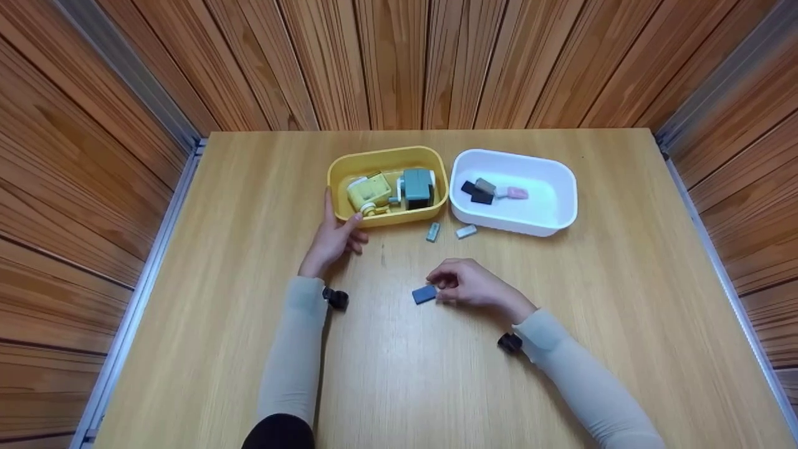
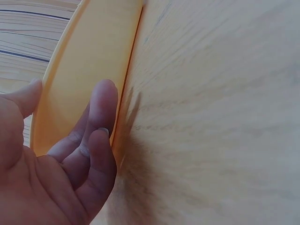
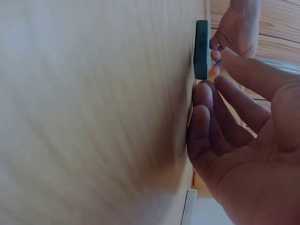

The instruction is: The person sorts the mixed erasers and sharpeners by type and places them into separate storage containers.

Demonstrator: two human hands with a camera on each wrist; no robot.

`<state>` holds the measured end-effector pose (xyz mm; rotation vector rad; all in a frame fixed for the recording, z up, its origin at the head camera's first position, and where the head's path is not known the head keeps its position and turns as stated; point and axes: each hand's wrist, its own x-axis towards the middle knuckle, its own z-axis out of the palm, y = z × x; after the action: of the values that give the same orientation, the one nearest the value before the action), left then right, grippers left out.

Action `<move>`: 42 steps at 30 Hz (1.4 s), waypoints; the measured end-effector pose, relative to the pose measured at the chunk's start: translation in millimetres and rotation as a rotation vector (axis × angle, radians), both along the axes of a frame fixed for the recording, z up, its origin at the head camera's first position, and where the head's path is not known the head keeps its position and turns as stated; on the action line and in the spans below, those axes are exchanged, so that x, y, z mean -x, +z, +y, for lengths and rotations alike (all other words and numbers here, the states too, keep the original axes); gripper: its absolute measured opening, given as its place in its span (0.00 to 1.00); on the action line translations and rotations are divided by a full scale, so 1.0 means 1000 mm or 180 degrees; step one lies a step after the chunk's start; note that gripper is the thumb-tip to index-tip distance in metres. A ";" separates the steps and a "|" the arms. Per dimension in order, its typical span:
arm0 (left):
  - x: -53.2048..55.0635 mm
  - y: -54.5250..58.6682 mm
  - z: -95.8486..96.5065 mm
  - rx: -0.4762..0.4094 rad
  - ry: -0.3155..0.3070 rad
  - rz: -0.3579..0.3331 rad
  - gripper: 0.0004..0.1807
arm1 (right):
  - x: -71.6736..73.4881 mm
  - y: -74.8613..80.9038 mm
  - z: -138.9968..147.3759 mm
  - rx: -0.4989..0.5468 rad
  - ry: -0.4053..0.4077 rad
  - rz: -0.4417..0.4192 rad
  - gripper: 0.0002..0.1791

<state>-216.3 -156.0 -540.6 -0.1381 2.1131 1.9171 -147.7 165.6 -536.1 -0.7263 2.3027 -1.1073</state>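
Observation:
My left hand [image 1: 333, 237] rests at the front left corner of the yellow bin [image 1: 388, 219], index finger along its side and thumb at the rim; the other fingers curl loosely. Inside that bin lie a yellow hand-crank pencil sharpener [image 1: 371, 189] and a teal one [image 1: 416, 185]. A flat blue block [image 1: 424, 294], which looks like an eraser, lies on the table. My right hand [image 1: 471, 284] is beside it with fingers loosely bent, fingertips at its right end. In the right wrist view the blue block [image 3: 201, 49] stands out past the fingertips, with no clear pinch visible.
To the right, a white bin [image 1: 542, 226] holds several small erasers, black, grey and pink [image 1: 517, 193]. A small teal eraser [image 1: 433, 232] and a white eraser [image 1: 466, 231] lie before the bins. Wood-panelled walls [image 1: 399, 62] stand around the table.

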 end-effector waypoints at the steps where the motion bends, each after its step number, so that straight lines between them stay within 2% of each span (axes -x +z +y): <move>1: 0.000 0.000 0.000 0.0002 -0.0003 -0.0001 0.52 | 0.000 0.000 0.000 0.0002 0.0001 -0.0007 0.18; 19: -0.002 0.000 -0.002 -0.0065 -0.0001 -0.0094 0.52 | 0.000 -0.003 -0.008 -0.0156 0.0040 0.0069 0.14; 26: -0.003 -0.001 0.000 -0.0103 0.0002 0.0041 0.54 | -0.001 -0.004 -0.008 -0.0184 0.0229 0.0340 0.15; 35: -0.001 0.001 0.000 0.0037 -0.0032 -0.0135 0.54 | -0.001 -0.002 -0.008 -0.0248 0.0161 0.0200 0.16; 42: -0.001 0.000 -0.001 0.0028 -0.0031 -0.0049 0.54 | -0.002 -0.003 -0.009 -0.0287 0.0074 0.0129 0.14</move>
<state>-215.0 -156.5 -541.0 -0.1438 2.1087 1.8953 -145.5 156.3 -539.0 -0.7453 2.3554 -0.9800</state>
